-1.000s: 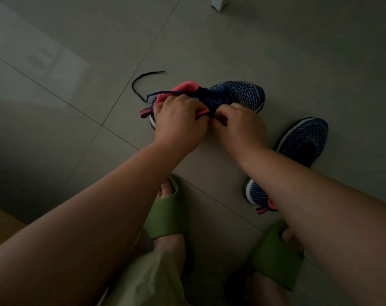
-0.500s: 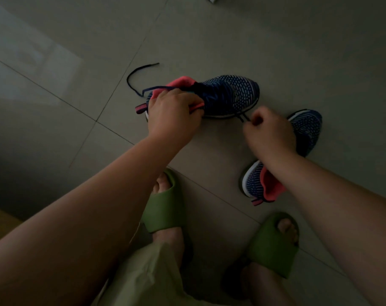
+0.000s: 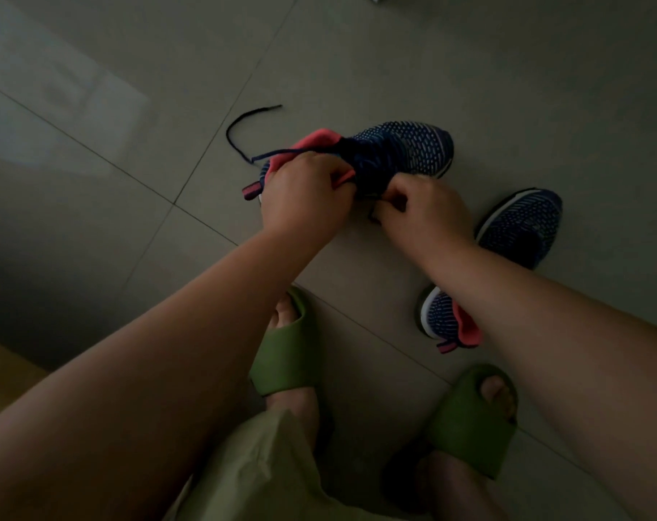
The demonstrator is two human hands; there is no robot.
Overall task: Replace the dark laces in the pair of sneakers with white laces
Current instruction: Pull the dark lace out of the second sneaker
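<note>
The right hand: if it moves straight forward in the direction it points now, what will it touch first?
Probably the held sneaker: the right hand points up-left at its laced middle, fingers already at the dark lace. Depth is unclear.

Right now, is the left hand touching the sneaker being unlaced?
Touching. The head view shows the left hand gripping the pink collar of the held sneaker, its fingers curled over the collar's edge with no gap.

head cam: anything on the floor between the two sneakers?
Head view: only the right hand crosses the gap between the held sneaker and the second sneaker. Visible floor tile there is bare.
</note>
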